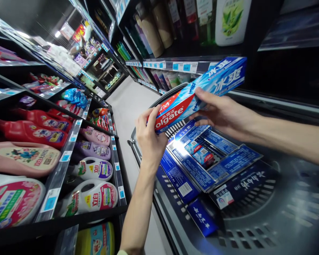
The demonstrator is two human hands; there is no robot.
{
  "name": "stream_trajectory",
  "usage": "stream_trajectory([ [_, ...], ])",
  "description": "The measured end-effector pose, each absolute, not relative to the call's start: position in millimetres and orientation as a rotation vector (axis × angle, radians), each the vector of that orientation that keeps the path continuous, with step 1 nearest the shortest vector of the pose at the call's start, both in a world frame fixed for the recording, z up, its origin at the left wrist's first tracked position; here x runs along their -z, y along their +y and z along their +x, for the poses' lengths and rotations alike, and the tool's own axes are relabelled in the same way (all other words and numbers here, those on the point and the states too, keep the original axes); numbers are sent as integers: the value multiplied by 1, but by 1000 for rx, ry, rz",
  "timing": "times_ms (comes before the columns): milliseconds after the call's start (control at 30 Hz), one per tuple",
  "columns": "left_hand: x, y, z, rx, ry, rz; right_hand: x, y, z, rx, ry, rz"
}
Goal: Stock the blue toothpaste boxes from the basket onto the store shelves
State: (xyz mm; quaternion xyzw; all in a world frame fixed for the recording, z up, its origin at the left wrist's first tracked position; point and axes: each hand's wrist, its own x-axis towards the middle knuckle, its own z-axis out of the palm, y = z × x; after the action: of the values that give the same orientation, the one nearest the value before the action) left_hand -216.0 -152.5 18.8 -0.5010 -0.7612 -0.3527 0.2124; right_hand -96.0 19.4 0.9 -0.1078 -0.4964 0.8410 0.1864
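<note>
A red and blue Colgate toothpaste box [202, 94] is held up at a slant between both hands, above a grey shopping basket [257, 230]. My left hand [151, 136] is closed round its red lower-left end. Along its middle, my right hand [223, 113] grips it with the thumb on the front face and fingers beneath. Down in the basket lie several dark blue toothpaste boxes [180, 177], some stacked crosswise. Between them sit small red and blue boxes [202, 154], partly covered by the others.
Shelves at left hold laundry detergent bottles [95, 196], red bottles [39, 129] and bagged goods [74, 97]. Another shelf [180, 65] at upper right carries body wash bottles [232, 21] close behind the basket. A pale floor aisle [133, 99] runs between them.
</note>
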Motion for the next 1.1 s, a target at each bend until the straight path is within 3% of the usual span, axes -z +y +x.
stream_trajectory([
  [267,-17,-151,-216,918,-2122,-1424,1,21,-98,-2504,-1252,-342],
  [467,-16,-150,-213,734,-2052,-1371,-1,18,-98,-2434,-1235,-425],
  [767,-13,-147,-218,783,-1975,-1373,3,31,-99,-2230,-1343,-408],
  [1100,-18,-151,-228,818,-1711,-1458,1,32,-100,-2068,-1080,-455],
])
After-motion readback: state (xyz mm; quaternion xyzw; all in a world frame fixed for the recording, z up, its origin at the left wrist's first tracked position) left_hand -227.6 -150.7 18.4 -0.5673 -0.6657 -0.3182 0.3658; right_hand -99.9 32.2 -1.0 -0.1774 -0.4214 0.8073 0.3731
